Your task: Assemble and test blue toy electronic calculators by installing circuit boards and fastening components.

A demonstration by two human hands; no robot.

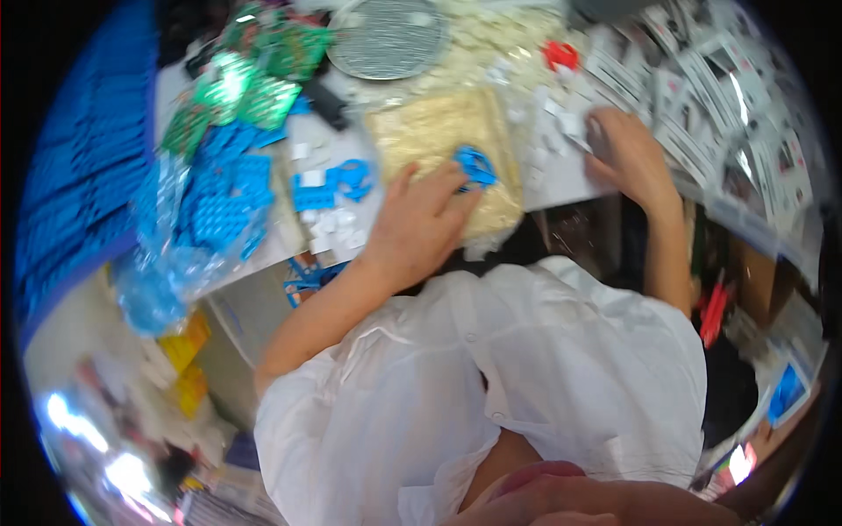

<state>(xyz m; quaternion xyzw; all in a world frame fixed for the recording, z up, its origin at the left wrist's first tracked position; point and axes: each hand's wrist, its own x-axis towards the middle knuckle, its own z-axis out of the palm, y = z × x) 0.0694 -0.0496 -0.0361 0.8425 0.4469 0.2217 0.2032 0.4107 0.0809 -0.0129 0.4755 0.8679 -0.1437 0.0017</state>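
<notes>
My left hand (pixel 421 219) rests over a clear-bagged, pale yellow pad (pixel 438 127). Its thumb and a fingertip close on the edge of a small blue plastic part (pixel 474 167) with a looped shape. Out to the right, my right hand (pixel 631 158) lies at the table edge beside small white pieces (pixel 553 131). Its thumb and forefinger are apart, with a dark gap between them; blur hides finer detail. Left of the pad are more blue plastic parts (pixel 338 182) and small white squares (pixel 338 230).
Bagged green circuit boards (pixel 263 88) and a bag of blue parts (pixel 224 202) lie on the left, beside stacked blue pieces (pixel 88 158). A round metallic disc (pixel 388 37) and many cream pieces (pixel 491 39) are at the back. Packaged white cards (pixel 719 96) crowd the right; a red item (pixel 560 55) lies nearby.
</notes>
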